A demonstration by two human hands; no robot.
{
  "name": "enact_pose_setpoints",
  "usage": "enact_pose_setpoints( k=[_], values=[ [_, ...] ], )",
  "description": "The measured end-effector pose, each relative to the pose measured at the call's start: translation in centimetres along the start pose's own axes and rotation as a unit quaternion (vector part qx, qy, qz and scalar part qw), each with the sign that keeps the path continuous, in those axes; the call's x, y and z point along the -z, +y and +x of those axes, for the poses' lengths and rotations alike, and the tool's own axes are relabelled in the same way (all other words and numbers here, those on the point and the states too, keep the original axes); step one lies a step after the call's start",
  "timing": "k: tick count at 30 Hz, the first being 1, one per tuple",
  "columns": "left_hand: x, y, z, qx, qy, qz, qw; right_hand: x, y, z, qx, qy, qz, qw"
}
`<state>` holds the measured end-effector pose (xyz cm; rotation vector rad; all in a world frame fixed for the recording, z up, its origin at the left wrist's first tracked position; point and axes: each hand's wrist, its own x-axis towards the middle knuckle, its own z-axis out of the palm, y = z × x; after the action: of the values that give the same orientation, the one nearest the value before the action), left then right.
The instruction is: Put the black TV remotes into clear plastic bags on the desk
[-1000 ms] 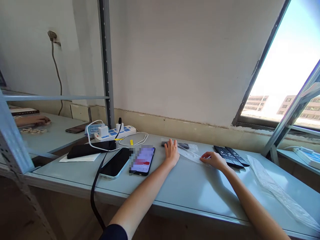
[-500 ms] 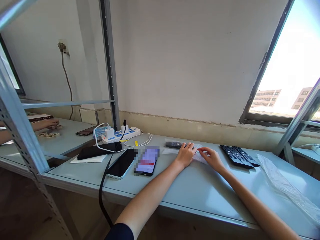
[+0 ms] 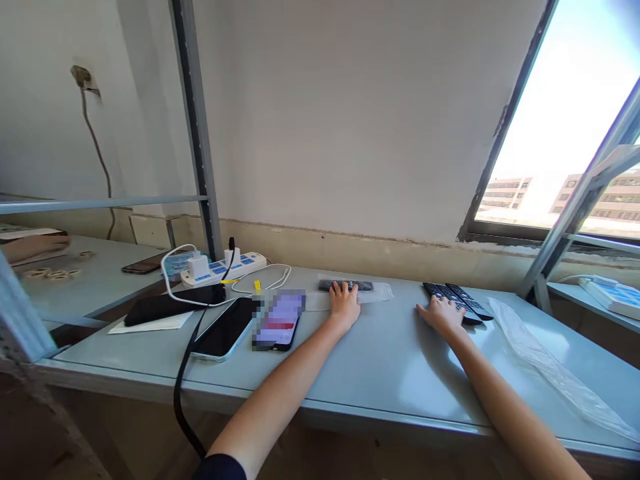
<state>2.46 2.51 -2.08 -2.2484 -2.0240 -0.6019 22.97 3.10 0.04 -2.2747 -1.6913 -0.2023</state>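
Observation:
My left hand (image 3: 345, 305) lies with its fingers spread over a black remote control (image 3: 364, 286) in a clear plastic bag (image 3: 383, 292), near the back of the table. Its fingertips rest on the bagged remote without wrapping round it. Off to the right, my right hand (image 3: 442, 316) reaches over the left one of two black remote controls (image 3: 465, 301) that lie side by side. The fingers of this hand are stretched out and the thumb stands apart. They cover part of that remote's keys.
A long clear plastic sleeve (image 3: 545, 360) lies at the right. Left of my arms are two phones (image 3: 225, 331) (image 3: 280, 322), a black pouch (image 3: 170, 305) on white paper, a power strip (image 3: 225, 269) and a dangling black strap (image 3: 181, 393). At far left shows another person's hand (image 3: 40, 247).
My right hand has left the bag and moved right onto the loose remotes. My left hand stays on the bagged remote, fingers more spread. The view has shifted right.

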Motion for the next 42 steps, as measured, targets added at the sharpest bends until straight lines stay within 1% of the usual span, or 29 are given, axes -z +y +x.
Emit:
enact_pose_setpoints(
  k=[4,7,13,16,20,25,31,37,42],
  values=[
    [0.3,0.0,0.0,-0.02,-0.011,-0.009,1.0,-0.4,0.1,0.2,0.011,0.005,-0.008,1.0],
    [0.6,0.1,-0.1,-0.048,-0.006,-0.011,0.999,-0.5,0.3,0.5,0.026,0.017,0.003,1.0],
    [1.3,0.9,-0.3,-0.172,0.009,-0.021,0.985,-0.2,0.3,0.6,0.078,0.018,0.041,0.996],
    [1.2,0.9,-0.2,-0.202,0.015,-0.024,0.979,0.1,-0.1,0.5,0.101,0.016,0.062,0.993],
    [1.0,0.3,0.0,-0.196,0.025,-0.023,0.98,0.3,-0.7,0.2,0.111,0.006,0.082,0.99],
    [1.1,-0.3,0.1,-0.173,0.026,-0.02,0.984,0.6,-1.1,-0.3,0.069,-0.01,0.082,0.994],
    [1.2,0.1,-0.1,-0.175,0.037,-0.017,0.984,0.8,-1.1,-0.6,0.019,-0.028,0.066,0.997],
    [1.2,0.4,0.0,-0.162,0.04,-0.015,0.986,1.3,-1.1,-0.7,0.006,-0.042,0.054,0.998],
    [1.4,0.3,-0.1,-0.16,0.033,-0.022,0.986,1.3,-1.3,-0.9,0.014,-0.024,0.068,0.997]
  ],
)
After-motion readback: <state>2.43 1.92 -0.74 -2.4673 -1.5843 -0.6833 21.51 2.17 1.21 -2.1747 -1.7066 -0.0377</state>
